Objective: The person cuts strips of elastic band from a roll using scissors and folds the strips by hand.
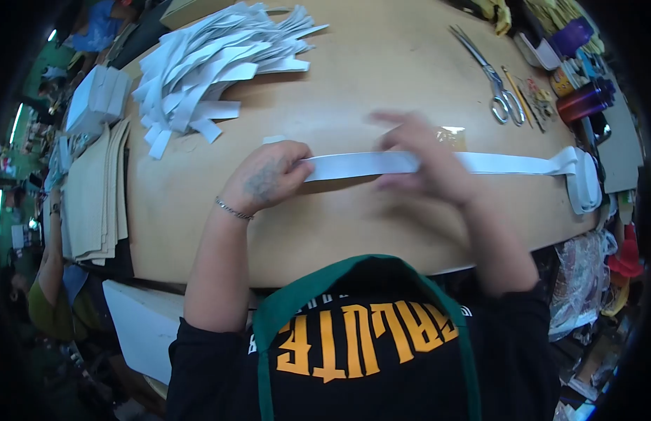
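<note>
Head view. A white strip (360, 165) extends crosswise above the near part of the table (339, 238), from the left hand to a looped coil (586, 186) of white band at the table's right edge. The left hand (269, 174), wearing a chain bracelet (233, 210) at the wrist, grasps the strip's left end between thumb and curled fingers. The right hand (431, 158) is blurred and lies over the middle of the strip, its fingers parted and not clenched; whether they touch the strip cannot be told. A small piece of clear tape (452, 137) lies just beyond this hand. Toward the far left, a heap of cut white strips (224, 67) lies loosely overlapped, with a stack of tan sheets (94, 200) at the table's left side. Toward the far right lie scissors (495, 81), blades pointing away from the person, and beside them a yellow pencil (517, 96).
</note>
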{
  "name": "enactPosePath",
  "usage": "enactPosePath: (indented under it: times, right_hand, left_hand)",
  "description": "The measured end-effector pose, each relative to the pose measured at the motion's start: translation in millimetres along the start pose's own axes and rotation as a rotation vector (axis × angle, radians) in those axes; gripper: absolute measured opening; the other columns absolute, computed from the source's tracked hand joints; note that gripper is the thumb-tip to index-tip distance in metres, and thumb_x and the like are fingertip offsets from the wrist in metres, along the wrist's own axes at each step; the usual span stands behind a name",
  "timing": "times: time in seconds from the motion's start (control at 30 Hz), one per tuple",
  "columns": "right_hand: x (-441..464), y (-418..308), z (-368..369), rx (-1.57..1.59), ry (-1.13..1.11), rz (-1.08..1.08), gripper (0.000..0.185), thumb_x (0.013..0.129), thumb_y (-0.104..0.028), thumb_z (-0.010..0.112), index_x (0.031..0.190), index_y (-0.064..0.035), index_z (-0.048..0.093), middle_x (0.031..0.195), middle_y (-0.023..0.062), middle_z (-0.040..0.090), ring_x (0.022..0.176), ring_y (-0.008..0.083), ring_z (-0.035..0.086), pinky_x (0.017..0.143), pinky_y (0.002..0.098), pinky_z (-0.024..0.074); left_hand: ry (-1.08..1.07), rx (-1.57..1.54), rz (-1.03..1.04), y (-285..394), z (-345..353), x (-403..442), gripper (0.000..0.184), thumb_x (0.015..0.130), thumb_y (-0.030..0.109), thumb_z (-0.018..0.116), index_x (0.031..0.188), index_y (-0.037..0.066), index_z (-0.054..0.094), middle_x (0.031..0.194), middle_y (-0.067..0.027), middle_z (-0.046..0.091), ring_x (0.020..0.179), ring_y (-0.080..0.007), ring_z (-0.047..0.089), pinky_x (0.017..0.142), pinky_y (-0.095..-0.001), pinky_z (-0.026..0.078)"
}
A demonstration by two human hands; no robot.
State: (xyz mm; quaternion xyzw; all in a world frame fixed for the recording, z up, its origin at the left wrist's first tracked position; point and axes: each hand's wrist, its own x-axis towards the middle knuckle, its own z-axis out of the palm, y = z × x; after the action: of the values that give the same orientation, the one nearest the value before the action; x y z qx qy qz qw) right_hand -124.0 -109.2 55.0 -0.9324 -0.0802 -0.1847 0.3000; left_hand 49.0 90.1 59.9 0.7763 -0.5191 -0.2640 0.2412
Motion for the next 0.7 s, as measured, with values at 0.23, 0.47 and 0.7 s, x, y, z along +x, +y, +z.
enactPosePath:
  times: [0.23,0.47,0.7]
  right_hand:
    - [29,-9,84,0.17,0.083,0.014,0.023,0.069,-0.01,0.072,0.083,-0.007,0.054,0.103,0.0118,0.058,0.096,0.0296,0.055,0.081,0.0363,0.047]
    - [32,-7,85,0.106,0.208,0.064,0.024,0.066,-0.003,0.073,0.083,-0.0053,0.056,0.101,0.0101,0.059,0.088,0.0264,0.058,0.072,0.0337,0.0501]
    - [32,-9,86,0.065,0.232,0.043,0.025,0.065,-0.003,0.075,0.083,-0.0052,0.057,0.1,0.0095,0.06,0.088,0.0253,0.058,0.072,0.0334,0.0504]
  left_hand:
    - [-0.073,-0.377,-0.266,-17,-9,-3,0.024,0.078,0.023,0.057,0.084,0.0,0.063,0.072,-0.0136,0.06,0.068,-0.0184,0.059,0.062,-0.0303,0.046]
    - [0.392,-1.092,-0.086,-24,31,-13,0.036,0.079,0.0,0.063,0.113,-0.001,0.051,0.086,-0.0035,0.061,0.078,-0.0073,0.058,0.069,-0.0189,0.045]
    - [0.515,-1.034,-0.113,-19,42,-15,0.037,0.079,-0.001,0.063,0.114,-0.003,0.049,0.085,-0.0053,0.061,0.077,-0.007,0.058,0.068,-0.0184,0.046]
